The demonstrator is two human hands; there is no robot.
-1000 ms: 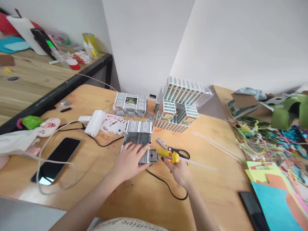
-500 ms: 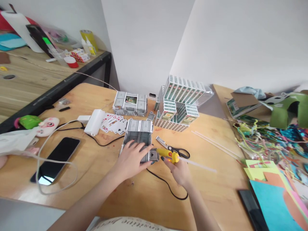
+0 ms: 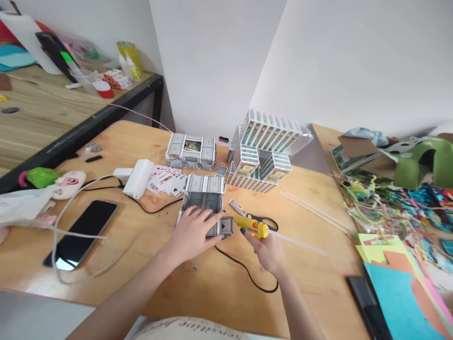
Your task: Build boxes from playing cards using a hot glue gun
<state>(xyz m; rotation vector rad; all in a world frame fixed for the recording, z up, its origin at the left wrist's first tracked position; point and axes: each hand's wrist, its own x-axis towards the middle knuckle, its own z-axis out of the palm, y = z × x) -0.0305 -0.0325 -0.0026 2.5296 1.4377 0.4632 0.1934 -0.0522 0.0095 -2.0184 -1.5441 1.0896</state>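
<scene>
My left hand [image 3: 193,233] lies over a boxy model made of playing cards [image 3: 205,185], fingers spread across its near part and thumb at the near edge, holding it on the table. A small card block [image 3: 225,226] with a club sign forms the model's right end. My right hand [image 3: 268,252] is closed round a yellow hot glue gun [image 3: 253,225], its nozzle close beside that block; whether they touch I cannot tell. A long clear glue stick [image 3: 300,242] juts from the gun's back. Black-handled scissors [image 3: 260,218] lie just behind the gun.
Behind stand a second card model [image 3: 191,151] and stacked card boxes [image 3: 262,151]. Fanned cards [image 3: 166,181], a white adapter [image 3: 139,178] and a phone [image 3: 81,234] lie left. Spare glue sticks [image 3: 314,211] and coloured paper [image 3: 392,288] lie right. A black cord [image 3: 244,269] loops nearby.
My right hand has drawn the glue gun slightly to the right, away from the end block. My left hand stays on the card model. The view has shifted a little.
</scene>
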